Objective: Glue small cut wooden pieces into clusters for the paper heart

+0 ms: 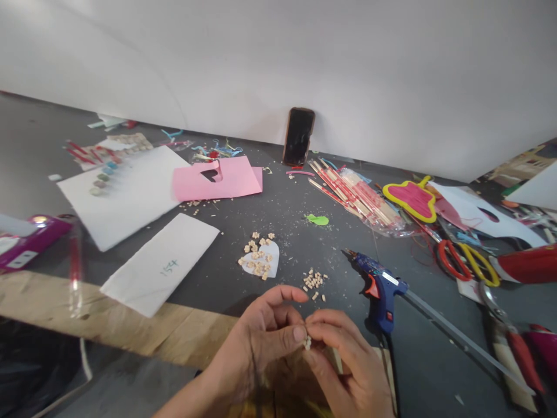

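Note:
Near the table's front edge, my left hand (272,328) and my right hand (352,360) meet fingertip to fingertip. Pinched between them is a small pale flower-shaped cluster of wooden bits (307,342), partly covered by the fingers. Just beyond the hands lies a loose pile of short wooden stick pieces (314,280). Up and to the left, several similar little clusters (257,264) rest on and around a white heart-shaped paper (273,255). A blue hot glue gun (383,290) with a long glue stick in its back lies right of my right hand.
A black phone (298,136) leans on the white wall. Leftward are pink paper (230,180), a white card (165,261) and a white sheet (148,180). At right lie packaged wooden sticks (365,200), red-and-yellow scissors (452,261) and a yellow-edged pink shape (411,200).

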`<state>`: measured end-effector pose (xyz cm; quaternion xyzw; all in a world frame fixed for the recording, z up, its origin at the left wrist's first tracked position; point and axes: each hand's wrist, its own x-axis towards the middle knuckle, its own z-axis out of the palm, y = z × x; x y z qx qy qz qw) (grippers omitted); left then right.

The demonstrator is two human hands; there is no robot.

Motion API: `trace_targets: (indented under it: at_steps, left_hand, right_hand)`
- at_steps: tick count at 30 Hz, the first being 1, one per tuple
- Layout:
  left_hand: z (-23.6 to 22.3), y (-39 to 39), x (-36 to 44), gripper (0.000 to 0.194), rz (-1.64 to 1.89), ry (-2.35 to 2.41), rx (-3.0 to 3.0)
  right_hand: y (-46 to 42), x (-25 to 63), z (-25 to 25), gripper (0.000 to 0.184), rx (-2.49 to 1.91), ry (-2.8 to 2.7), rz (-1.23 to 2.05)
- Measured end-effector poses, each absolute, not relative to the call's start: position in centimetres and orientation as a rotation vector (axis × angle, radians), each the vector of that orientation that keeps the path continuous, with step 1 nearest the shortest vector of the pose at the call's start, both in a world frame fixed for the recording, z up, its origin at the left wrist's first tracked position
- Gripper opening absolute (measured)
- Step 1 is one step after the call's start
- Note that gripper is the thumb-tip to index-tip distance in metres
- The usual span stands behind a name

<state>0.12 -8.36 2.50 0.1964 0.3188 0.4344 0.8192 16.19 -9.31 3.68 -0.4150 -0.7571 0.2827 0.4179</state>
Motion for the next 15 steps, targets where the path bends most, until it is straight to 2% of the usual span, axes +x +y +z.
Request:
trace_targets:
  at_steps: [15]
  left_hand:
    - [2.68, -8.00, 0.09, 0.043, 0.916, 0.650, 0.377]
  right_hand:
    - [-9.32, 16.38, 3.38, 0.022, -1.079, -1.894, 0.721]
